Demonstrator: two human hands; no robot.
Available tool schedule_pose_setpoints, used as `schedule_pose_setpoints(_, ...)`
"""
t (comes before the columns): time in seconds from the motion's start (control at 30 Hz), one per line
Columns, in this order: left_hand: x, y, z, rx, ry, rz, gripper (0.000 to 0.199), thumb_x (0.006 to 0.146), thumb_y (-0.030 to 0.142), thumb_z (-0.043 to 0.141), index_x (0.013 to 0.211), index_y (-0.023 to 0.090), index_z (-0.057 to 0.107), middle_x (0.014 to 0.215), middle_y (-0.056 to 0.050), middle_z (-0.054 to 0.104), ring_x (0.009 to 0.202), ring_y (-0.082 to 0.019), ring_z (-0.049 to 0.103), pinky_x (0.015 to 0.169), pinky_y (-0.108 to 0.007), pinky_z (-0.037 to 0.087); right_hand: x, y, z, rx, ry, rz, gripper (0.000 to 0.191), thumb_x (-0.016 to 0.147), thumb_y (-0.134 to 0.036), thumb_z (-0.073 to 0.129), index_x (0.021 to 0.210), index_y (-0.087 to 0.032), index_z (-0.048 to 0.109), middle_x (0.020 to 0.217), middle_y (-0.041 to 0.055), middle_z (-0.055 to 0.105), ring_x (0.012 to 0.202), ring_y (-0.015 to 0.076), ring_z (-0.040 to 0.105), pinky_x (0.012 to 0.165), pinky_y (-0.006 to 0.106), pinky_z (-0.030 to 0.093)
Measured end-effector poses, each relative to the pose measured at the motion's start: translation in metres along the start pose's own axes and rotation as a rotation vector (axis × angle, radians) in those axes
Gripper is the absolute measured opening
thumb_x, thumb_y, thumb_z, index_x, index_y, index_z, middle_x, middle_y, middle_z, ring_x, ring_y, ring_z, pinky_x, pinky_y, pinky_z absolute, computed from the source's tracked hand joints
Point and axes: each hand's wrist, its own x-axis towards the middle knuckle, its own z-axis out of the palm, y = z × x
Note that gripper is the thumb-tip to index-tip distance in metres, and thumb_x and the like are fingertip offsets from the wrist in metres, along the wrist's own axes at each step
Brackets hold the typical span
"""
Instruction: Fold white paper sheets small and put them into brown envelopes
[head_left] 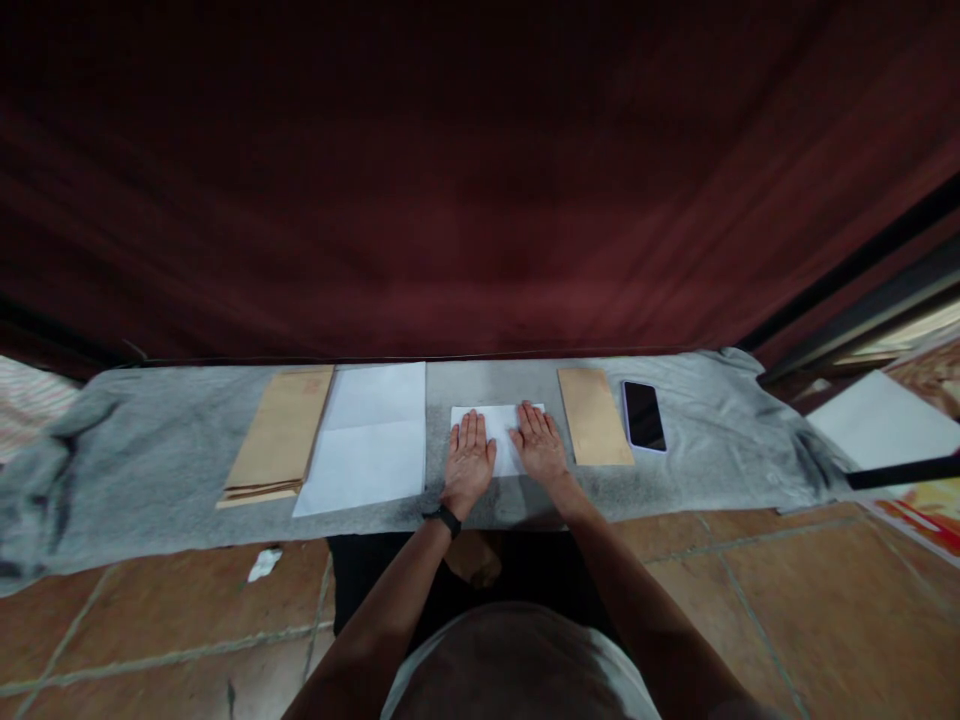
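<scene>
A small white sheet of paper (505,430), seemingly folded, lies on the grey cloth in front of me. My left hand (470,458) rests flat on its left part, fingers stretched out. On its right part lies my right hand (540,445), palm down with the fingers a little spread. To the left are larger white sheets (375,430) with a crease across the middle. A brown envelope (595,415) lies just right of my right hand. Farther left, a stack of brown envelopes (281,430) overlaps the edge of the white sheets.
Grey cloth (712,430) covers the long, narrow surface. A phone (644,416) with a dark screen lies right of the single envelope. Behind hangs a dark red curtain (480,220). A crumpled white scrap (264,563) is on the tiled floor. A white panel (885,420) stands far right.
</scene>
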Motion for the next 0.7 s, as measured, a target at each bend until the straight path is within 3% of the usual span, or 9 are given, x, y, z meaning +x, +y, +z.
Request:
schedule_pose_setpoints(0.1, 0.003, 0.006, 0.000, -0.013, -0.020, -0.014, 0.062, 0.105, 0.036, 0.025, 0.156, 0.002, 0.032, 0.164, -0.019, 0.029, 0.155, -0.029, 0.021, 0.126, -0.051, 0.020, -0.001, 0.002, 0.000, -0.013, 0.005, 0.006, 0.056, 0.107, -0.038, 0.035, 0.154, -0.008, 0.040, 0.156, 0.0173, 0.044, 0.146, 0.0291, 0.040, 0.120, 0.050, 0.030)
schedule_pose_setpoints(0.3, 0.012, 0.016, 0.003, -0.086, -0.064, 0.132, 0.057, 0.105, 0.040, 0.024, 0.156, 0.019, 0.037, 0.164, -0.006, 0.034, 0.155, -0.024, 0.021, 0.127, -0.050, 0.017, -0.001, 0.001, 0.001, -0.040, -0.010, 0.000, 0.054, 0.107, -0.034, 0.033, 0.153, -0.008, 0.042, 0.158, 0.0162, 0.041, 0.147, 0.0295, 0.039, 0.120, 0.049, 0.030)
schedule_pose_setpoints(0.57, 0.003, -0.003, -0.005, -0.035, -0.045, 0.046, 0.064, 0.105, 0.044, 0.025, 0.157, 0.008, 0.031, 0.164, -0.015, 0.031, 0.155, -0.026, 0.021, 0.127, -0.048, 0.018, 0.000, -0.001, 0.000, -0.055, 0.020, 0.002, 0.057, 0.106, -0.039, 0.033, 0.152, -0.006, 0.044, 0.155, 0.0191, 0.045, 0.144, 0.0312, 0.042, 0.118, 0.050, 0.032)
schedule_pose_setpoints(0.7, -0.015, -0.015, -0.008, -0.015, -0.034, 0.060, 0.063, 0.105, 0.044, 0.026, 0.158, 0.010, 0.032, 0.164, -0.015, 0.029, 0.155, -0.026, 0.022, 0.126, -0.049, 0.021, 0.000, 0.000, 0.001, -0.041, 0.033, -0.004, 0.058, 0.106, -0.040, 0.031, 0.151, -0.006, 0.044, 0.154, 0.0201, 0.047, 0.142, 0.0309, 0.045, 0.117, 0.050, 0.032)
